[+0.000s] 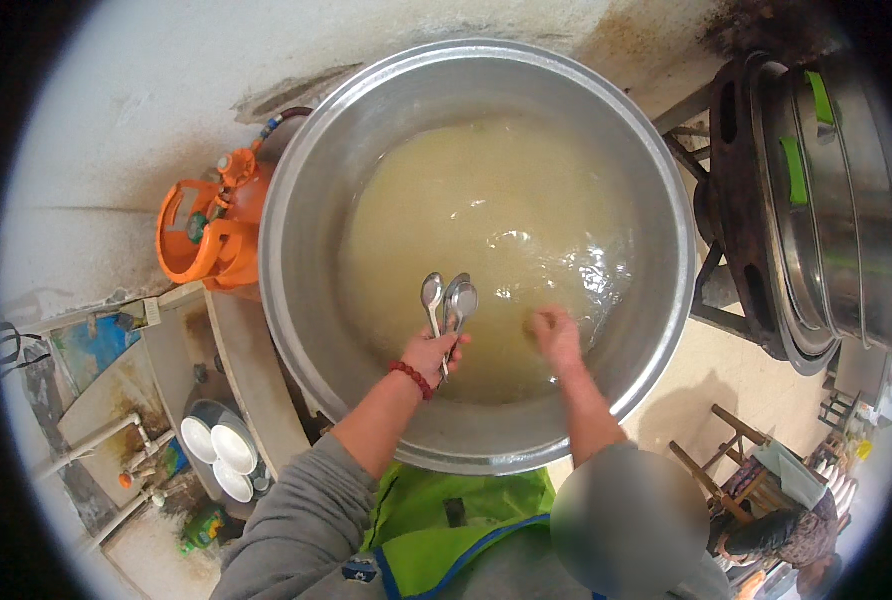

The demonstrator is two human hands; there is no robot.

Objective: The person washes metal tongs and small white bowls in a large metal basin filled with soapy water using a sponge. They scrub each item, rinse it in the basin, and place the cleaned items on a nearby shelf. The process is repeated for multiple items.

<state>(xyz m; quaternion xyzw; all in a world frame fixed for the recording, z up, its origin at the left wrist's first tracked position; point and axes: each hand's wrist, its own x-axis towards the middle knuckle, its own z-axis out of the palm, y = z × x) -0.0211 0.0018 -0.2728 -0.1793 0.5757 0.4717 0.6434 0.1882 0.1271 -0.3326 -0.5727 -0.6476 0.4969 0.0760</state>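
Note:
A large, round metal pot [307, 300] in front of me holds cloudy, yellowish water [446, 202]. Over the water, my left hand [432, 354], with a red beaded bracelet at the wrist, grips a small bunch of metal spoons [461, 300] by the handles, bowls pointing away from me. To its right, my right hand [558, 336] reaches down to the surface with curled fingers. Its fingertips are blurred at or under the water, so whether it holds anything is unclear. Ripples and bright reflections lie just beyond it.
An orange gas cylinder [247, 225] with a valve and hose stands left of the pot. Lower left, a basin holds white bowls [233, 448] beside pipes [89, 446]. Stacked metal steamer pans [828, 225] rest on a stand at right. A wooden chair [738, 439] and a person [787, 536] are lower right.

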